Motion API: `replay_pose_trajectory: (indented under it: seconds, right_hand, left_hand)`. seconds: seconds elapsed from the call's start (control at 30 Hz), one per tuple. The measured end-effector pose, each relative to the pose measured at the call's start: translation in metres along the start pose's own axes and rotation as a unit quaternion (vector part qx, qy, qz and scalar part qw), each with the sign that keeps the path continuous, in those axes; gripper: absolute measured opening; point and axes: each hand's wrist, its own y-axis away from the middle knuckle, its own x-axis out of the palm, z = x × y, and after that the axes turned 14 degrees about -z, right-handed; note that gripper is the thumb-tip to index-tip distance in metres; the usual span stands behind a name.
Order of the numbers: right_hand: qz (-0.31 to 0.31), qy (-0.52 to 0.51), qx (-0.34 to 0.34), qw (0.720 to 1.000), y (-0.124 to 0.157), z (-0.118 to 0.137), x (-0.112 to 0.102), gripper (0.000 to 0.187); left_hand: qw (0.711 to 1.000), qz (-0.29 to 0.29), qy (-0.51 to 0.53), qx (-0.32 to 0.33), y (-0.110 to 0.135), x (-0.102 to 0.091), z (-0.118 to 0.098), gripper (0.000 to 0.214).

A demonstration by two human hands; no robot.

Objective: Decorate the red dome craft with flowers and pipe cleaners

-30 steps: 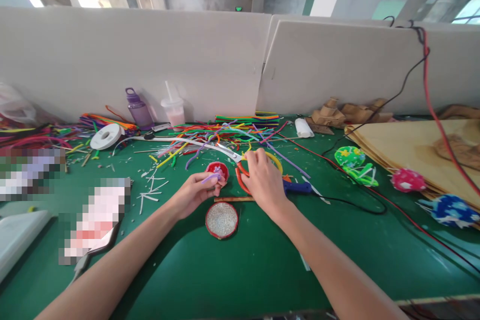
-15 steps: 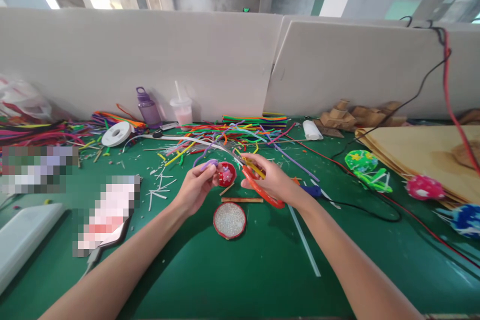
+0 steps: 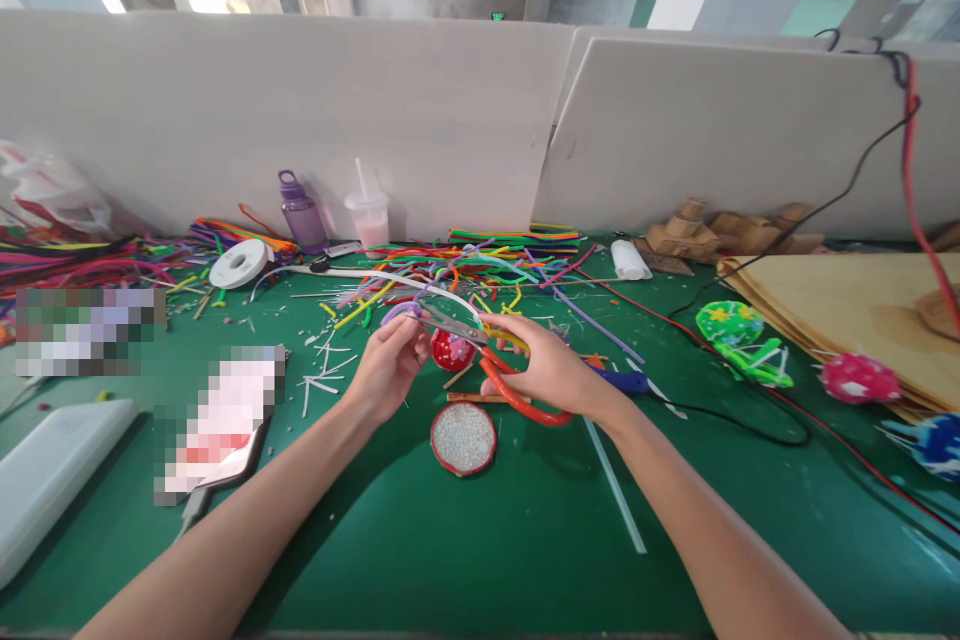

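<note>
At the near right of the green surface [image 3: 420, 560], a clear strip [image 3: 616, 488] lies aslant. Left of it, a round red-rimmed dish [image 3: 463, 440] of pale beads. Just past the dish, a brown stick [image 3: 487, 398] lies crosswise. Left hand [image 3: 390, 360] pinches a curled purple stem [image 3: 397, 313], in front of the surface's middle clutter. Right hand [image 3: 544, 360] grips scissors [image 3: 480, 335] by orange and yellow handles; blades point left, tips at the left fingertips beside the stem. Cannot tell whether blades touch it. Red bowl [image 3: 450, 352] partly hidden under the blades. Beyond: heap of coloured stems [image 3: 465, 265], white spool [image 3: 240, 264] to its left, drink cup [image 3: 370, 220], purple bottle [image 3: 302, 217], then pale partition [image 3: 337, 110].
</note>
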Motion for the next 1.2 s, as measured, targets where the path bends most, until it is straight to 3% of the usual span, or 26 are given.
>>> replay_pose_trajectory:
  seconds: [0.47,1.1,1.2]
  right_hand:
    - [-0.026,0.016,-0.034,0.999,0.002,-0.003,0.006,0.076]
    - [-0.029,0.054,-0.066,0.996,0.004,0.005,0.003,0.073]
    - [-0.039,0.057,-0.070,0.995,0.006,0.007,0.003,0.063]
  left_hand:
    - [0.982,0.015,-0.163,0.091,0.003,-0.001,0.008,0.021]
    - [0.982,0.015,-0.168,0.085,0.002,-0.001,0.009,0.021]
    - [0.981,0.014,-0.171,0.085,0.003,0.000,0.008,0.019]
